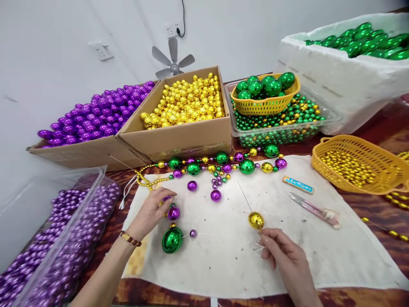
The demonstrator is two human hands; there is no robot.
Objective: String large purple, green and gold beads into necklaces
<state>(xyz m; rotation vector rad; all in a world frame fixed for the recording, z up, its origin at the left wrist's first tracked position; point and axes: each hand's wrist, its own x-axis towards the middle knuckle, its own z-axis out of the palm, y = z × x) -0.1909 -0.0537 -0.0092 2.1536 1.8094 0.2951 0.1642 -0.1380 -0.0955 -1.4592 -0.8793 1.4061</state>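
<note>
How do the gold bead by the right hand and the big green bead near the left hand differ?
The green bead is larger than the gold bead. The gold bead sits on a needle at the right hand; the green bead lies on the white cloth. Both are shiny and rounded.

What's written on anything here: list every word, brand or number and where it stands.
No text is readable.
Blue packet on the white cloth: pale print, too small and blurred to read.
Scissors: any marking on the handles is too blurred to tell.
</note>
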